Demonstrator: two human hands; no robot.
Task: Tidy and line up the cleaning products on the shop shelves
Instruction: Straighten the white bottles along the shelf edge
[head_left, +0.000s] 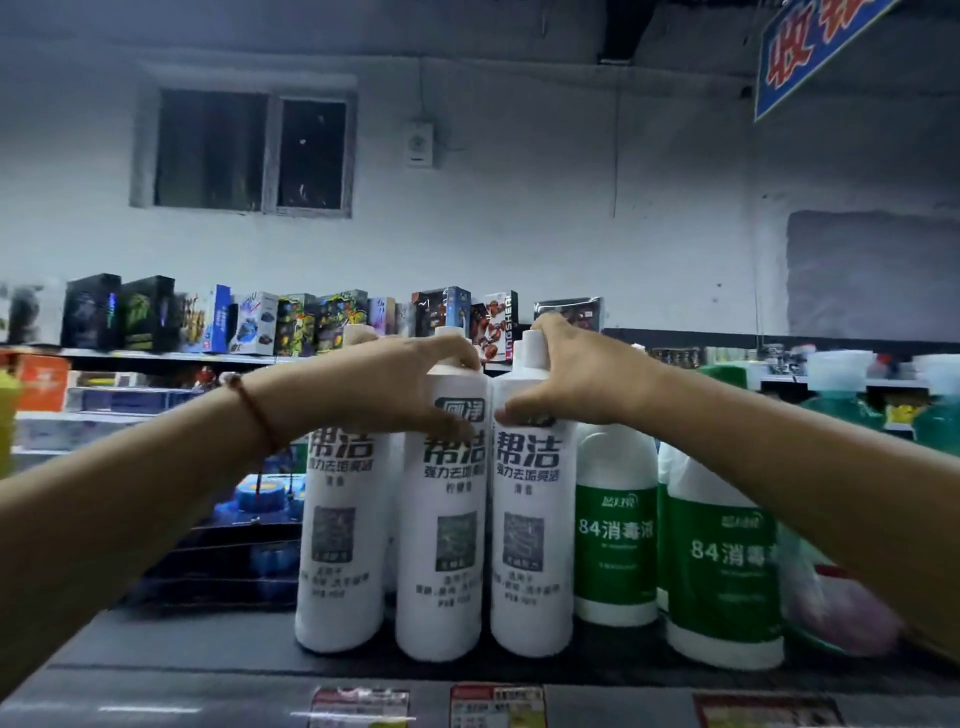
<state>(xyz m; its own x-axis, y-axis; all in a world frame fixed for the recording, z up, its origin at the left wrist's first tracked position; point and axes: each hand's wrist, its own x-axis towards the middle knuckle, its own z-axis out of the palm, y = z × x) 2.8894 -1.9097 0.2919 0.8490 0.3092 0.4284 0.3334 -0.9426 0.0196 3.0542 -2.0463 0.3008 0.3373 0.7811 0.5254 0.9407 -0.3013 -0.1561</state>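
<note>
**Both hands on white bottles, top shelf**

Left forearm entered from lower left, a cord bracelet (253, 410) on the wrist. Under that wrist, touching the forearm's far side, stood the first white bottle (337, 545), upright, label forward.

Left hand (384, 387) was curled over the shoulder of the middle white bottle (441, 545): thumb down the front across the label top, fingers wrapped over toward the cap. Grasping, not released. Bottle upright on the shelf (182, 639), close beside the first one.

Right hand (582, 374) gripped the third white bottle (530, 540) at its shoulder and neck; thumb lay on the label's upper edge, fingers reached round behind the white cap. Bottle upright, its side touching or just beside the middle one; I could not tell which. The two thumbs nearly met across the gap between these bottles.

Below the right wrist stood a green-labelled bottle (615, 535), set slightly back from the white row. Under the right forearm, a second green-labelled bottle (722, 566) stood nearer the shelf front. Further right, beneath the forearm, something blurred in clear wrap; not identifiable.

Price tags (496, 706) sat on the shelf edge below both hands. Beyond the hands, toy boxes (291, 322) lined a far shelf.
</note>
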